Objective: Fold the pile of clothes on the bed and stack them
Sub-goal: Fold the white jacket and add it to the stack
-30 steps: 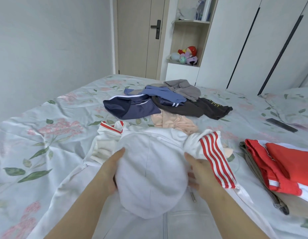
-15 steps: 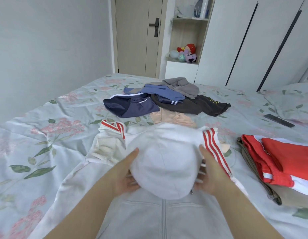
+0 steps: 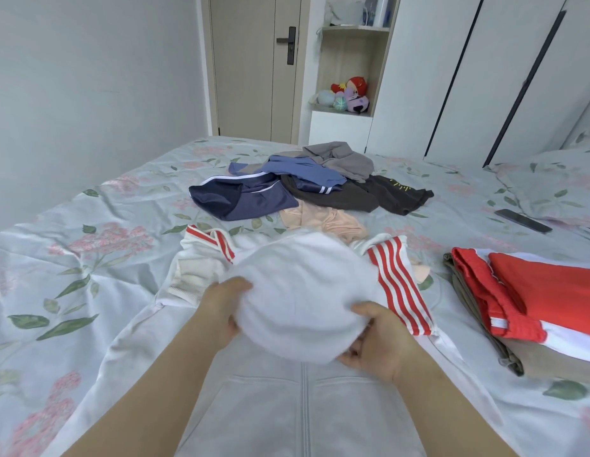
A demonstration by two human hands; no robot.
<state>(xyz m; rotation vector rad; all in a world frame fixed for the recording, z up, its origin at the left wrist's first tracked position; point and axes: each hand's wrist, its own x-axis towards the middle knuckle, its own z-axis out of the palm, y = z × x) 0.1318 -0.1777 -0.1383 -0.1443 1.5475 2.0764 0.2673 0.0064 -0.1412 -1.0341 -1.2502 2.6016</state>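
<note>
A white zip-up hoodie (image 3: 287, 407) with red-striped cuffs lies front up on the bed before me. Its rounded hood (image 3: 300, 291) is raised off the jacket's chest. My left hand (image 3: 221, 308) grips the hood's left edge and my right hand (image 3: 376, 338) grips its lower right edge, thumb on top. Beyond it lies the unfolded pile (image 3: 313, 186): navy, blue, grey, dark brown and peach garments. A folded stack (image 3: 534, 308) with a red and white garment on top sits at the right.
The floral bed sheet (image 3: 89, 258) spreads to the left. A dark phone (image 3: 523, 220) lies by the pillow (image 3: 557, 183) at the far right. A door, a shelf with plush toys and white wardrobes stand behind the bed.
Both hands carried the hood away from me, up the jacket. The zipper and pockets below it came into view. My thumbs now press over its edges.
</note>
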